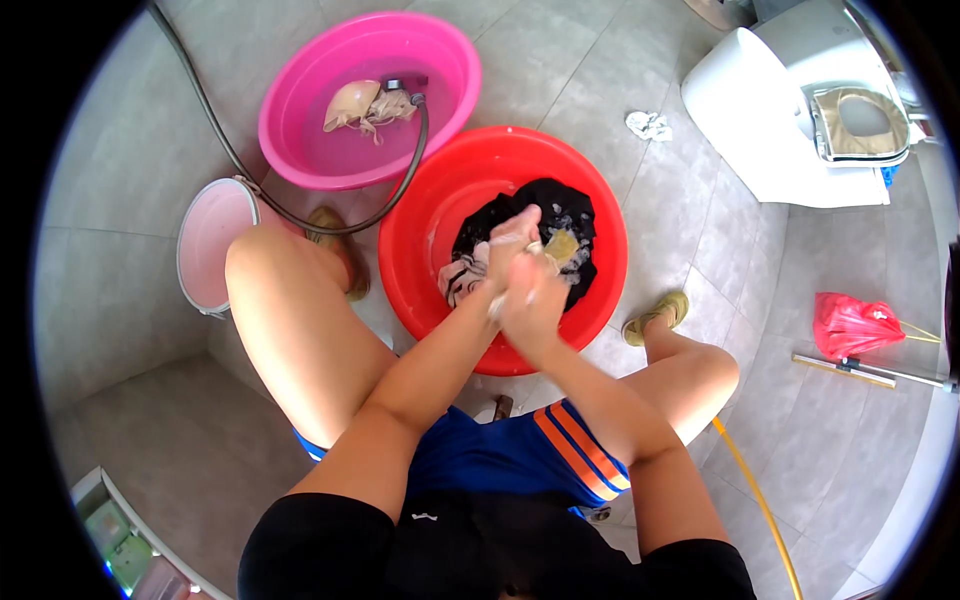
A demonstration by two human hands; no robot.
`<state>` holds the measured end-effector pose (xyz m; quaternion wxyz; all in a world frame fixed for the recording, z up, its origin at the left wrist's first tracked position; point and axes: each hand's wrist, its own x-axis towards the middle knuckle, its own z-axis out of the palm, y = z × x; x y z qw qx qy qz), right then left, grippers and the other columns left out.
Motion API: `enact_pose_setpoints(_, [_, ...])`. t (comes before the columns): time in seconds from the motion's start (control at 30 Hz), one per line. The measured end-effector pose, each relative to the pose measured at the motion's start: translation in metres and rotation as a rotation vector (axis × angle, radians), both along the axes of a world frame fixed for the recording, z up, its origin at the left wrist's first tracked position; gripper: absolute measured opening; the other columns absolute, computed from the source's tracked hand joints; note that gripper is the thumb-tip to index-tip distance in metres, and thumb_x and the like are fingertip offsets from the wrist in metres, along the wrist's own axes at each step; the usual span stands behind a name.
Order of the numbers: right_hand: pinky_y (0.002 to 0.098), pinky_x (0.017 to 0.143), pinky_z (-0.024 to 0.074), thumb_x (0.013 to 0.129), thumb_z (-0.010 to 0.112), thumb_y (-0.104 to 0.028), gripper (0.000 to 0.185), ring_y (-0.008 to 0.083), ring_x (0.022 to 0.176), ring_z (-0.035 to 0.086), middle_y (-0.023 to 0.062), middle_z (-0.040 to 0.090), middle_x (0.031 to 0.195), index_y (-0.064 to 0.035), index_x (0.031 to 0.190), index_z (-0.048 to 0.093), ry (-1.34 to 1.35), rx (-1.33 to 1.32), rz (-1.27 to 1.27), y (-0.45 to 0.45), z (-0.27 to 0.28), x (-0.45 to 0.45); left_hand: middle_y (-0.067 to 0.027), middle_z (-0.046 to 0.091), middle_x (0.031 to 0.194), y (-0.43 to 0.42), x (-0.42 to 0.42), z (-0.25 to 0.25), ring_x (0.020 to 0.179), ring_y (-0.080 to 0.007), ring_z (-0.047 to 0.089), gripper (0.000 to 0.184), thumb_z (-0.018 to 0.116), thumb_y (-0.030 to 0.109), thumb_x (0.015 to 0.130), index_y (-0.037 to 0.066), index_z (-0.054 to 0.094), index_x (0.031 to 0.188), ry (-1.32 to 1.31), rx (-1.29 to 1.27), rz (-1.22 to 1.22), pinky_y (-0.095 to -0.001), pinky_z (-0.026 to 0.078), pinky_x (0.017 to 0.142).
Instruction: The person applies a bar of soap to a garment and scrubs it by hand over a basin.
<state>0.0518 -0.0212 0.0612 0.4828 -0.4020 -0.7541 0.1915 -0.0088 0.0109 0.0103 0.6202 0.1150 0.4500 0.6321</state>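
Observation:
Over the red basin (405,225), my left hand (514,238) and my right hand (534,298) are pressed together, fingers closed, the right one blurred. White lather or a scrap of cloth shows around them; what lies between them is hidden. Beside my left wrist is a pale cloth with dark stripes (462,278). Wet black clothing (545,200) with suds lies in the basin beneath. A yellowish block that looks like soap (562,246) rests on it, just right of my hands.
A pink basin (285,130) holds water, beige garments (355,105) and a shower head on a grey hose (215,150). Left stands a pale pink bucket (215,250). Right are a toilet (745,120), crumpled white cloth or paper (648,126), a red bag (855,325) and a squeegee (845,370).

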Motion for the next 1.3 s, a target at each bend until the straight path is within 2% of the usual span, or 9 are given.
enact_pose_setpoints(0.03, [0.0427,0.054,0.0391,0.094,0.045,-0.021,0.034,0.0335,0.059,0.054,0.0173,0.053,0.064,0.0013,0.069,0.050,0.003,-0.181,-0.097,0.014,-0.009,0.009,0.0009,0.046,0.054,-0.007,0.007,-0.012,0.050,-0.0095,0.046,0.035,0.056,0.029,0.089,0.009,0.051,0.060,-0.858,0.185,-0.249,-0.0283,0.037,0.048])
enact_pose_setpoints(0.1, [0.0408,0.052,0.0380,0.095,0.044,-0.021,0.035,0.0278,0.057,0.054,0.0157,0.055,0.065,0.0019,0.069,0.050,0.257,-0.634,-0.295,0.060,-0.031,0.034,0.0022,0.048,0.059,-0.003,0.034,0.016,0.055,-0.0091,0.048,0.032,0.056,0.029,0.089,0.009,0.054,0.064,-0.101,-0.229,0.057,-0.0282,0.038,0.051])
enact_pose_setpoints(0.37, [0.0399,0.052,0.0392,0.096,0.043,-0.025,0.041,0.0263,0.059,0.056,0.0162,0.056,0.061,0.0007,0.065,0.051,0.159,-0.393,-0.205,0.021,-0.017,0.015,0.0021,0.044,0.058,-0.010,0.017,0.012,0.053,-0.0084,0.045,0.028,0.055,0.025,0.089,0.013,0.051,0.064,-0.513,-0.111,0.061,-0.0273,0.037,0.049])
enact_pose_setpoints(0.6, [0.0308,0.054,0.0385,0.097,0.044,-0.029,0.040,0.0109,0.062,0.045,0.0034,0.049,0.060,-0.0004,0.069,0.051,0.321,-0.464,-0.161,0.002,0.013,0.006,0.0039,0.047,0.063,-0.010,0.000,0.023,0.056,-0.0072,0.047,0.023,0.051,0.023,0.092,0.014,0.052,0.071,-0.054,-0.029,-0.066,-0.0265,0.039,0.051])
enact_pose_setpoints(0.7, [0.0320,0.054,0.0375,0.097,0.042,-0.030,0.042,0.0130,0.060,0.044,0.0036,0.049,0.062,0.0006,0.070,0.051,0.139,-0.260,-0.139,0.017,-0.007,0.011,0.0033,0.048,0.062,-0.009,0.009,-0.003,0.054,-0.0085,0.047,0.027,0.052,0.030,0.093,0.013,0.052,0.072,-0.505,0.056,-0.031,-0.0268,0.040,0.050])
enact_pose_setpoints(0.83, [0.0364,0.052,0.0379,0.096,0.044,-0.034,0.049,0.0176,0.052,0.048,0.0074,0.054,0.058,0.0032,0.065,0.050,0.235,-0.608,-0.310,0.079,-0.032,0.051,-0.0068,0.058,0.088,-0.004,0.022,0.026,0.062,-0.0115,0.055,0.034,0.060,0.036,0.088,0.003,0.056,0.095,-0.111,0.083,-0.177,-0.0282,0.047,0.060])
enact_pose_setpoints(1.03, [0.0270,0.052,0.0425,0.094,0.047,-0.042,0.041,0.0145,0.057,0.051,0.0049,0.053,0.065,-0.0048,0.077,0.054,0.683,-0.865,0.111,0.082,-0.017,0.055,-0.0024,0.059,0.065,-0.003,-0.026,0.060,0.059,-0.0093,0.054,0.032,0.074,0.026,0.073,0.003,0.066,0.094,0.946,0.163,-0.474,-0.0262,0.043,0.055])
enact_pose_setpoints(1.17, [0.0340,0.081,0.0480,0.090,0.057,-0.041,0.043,0.0197,0.088,0.059,0.0088,0.058,0.095,-0.0043,0.111,0.049,0.781,-1.048,0.344,0.081,-0.023,0.062,-0.0013,0.063,0.072,-0.001,-0.042,0.054,0.063,-0.0083,0.056,0.019,0.065,0.019,0.084,0.001,0.066,0.089,0.419,0.139,-0.346,-0.0229,0.043,0.057])
enact_pose_setpoints(1.3, [0.0279,0.081,0.0454,0.074,0.075,-0.025,0.055,0.0125,0.094,0.055,0.0057,0.060,0.109,-0.0048,0.121,0.053,-0.085,-0.844,0.636,0.062,-0.033,0.059,-0.0016,0.061,0.080,0.001,-0.063,0.053,0.071,-0.0109,0.059,0.016,0.060,0.021,0.089,0.006,0.060,0.082,-0.193,0.210,-0.104,-0.0267,0.049,0.067])
